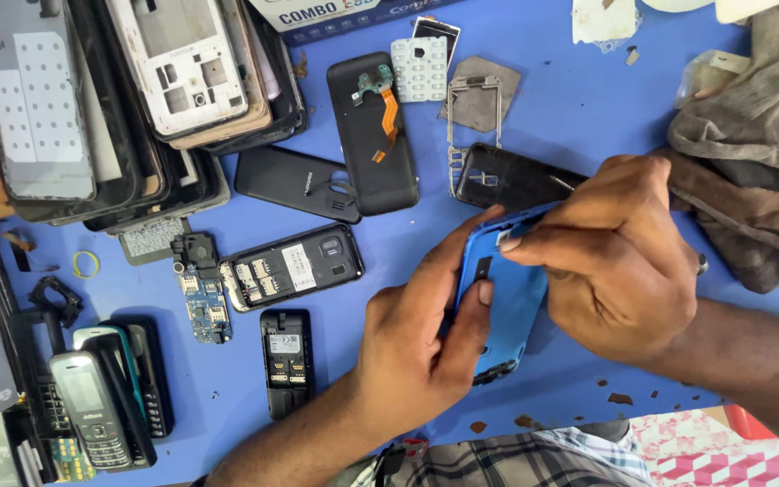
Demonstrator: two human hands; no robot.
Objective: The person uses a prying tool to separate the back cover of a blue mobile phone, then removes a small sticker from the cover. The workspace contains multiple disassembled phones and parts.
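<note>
My left hand grips a blue phone back shell from its left side, thumb lying across its inner face. My right hand holds the same shell from the right and top, with fingertips pressed at its upper edge. A thin tool tip may show beyond the fingers near a black cover, but I cannot tell. The shell hovers just over the blue tabletop.
Opened black phones, a black back cover with an orange flex cable, a circuit board and a white keypad lie about. Stacked phone frames fill the top left, handsets the bottom left, a grey cloth the right.
</note>
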